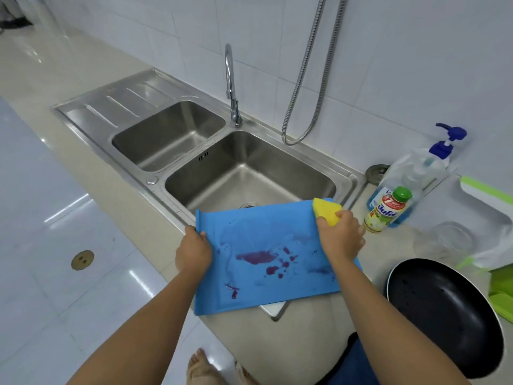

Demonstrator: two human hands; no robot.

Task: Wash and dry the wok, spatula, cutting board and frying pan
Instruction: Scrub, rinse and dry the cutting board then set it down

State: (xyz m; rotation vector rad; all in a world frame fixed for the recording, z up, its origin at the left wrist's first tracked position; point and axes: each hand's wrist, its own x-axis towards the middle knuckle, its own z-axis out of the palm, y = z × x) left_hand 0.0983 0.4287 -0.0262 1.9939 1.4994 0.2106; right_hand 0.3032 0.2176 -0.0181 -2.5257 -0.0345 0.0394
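A blue cutting board with purple stains lies across the near edge of the right sink basin. My left hand grips the board's left edge. My right hand holds a yellow sponge against the board's far right corner. A black frying pan sits on the counter to the right, near the counter's front edge. No wok or spatula is in view.
A double steel sink with a drainboard on the left, a tap and a hanging metal hose. Right of the sink stand a pump soap bottle, a small green-capped bottle, a clear glass and green-white items.
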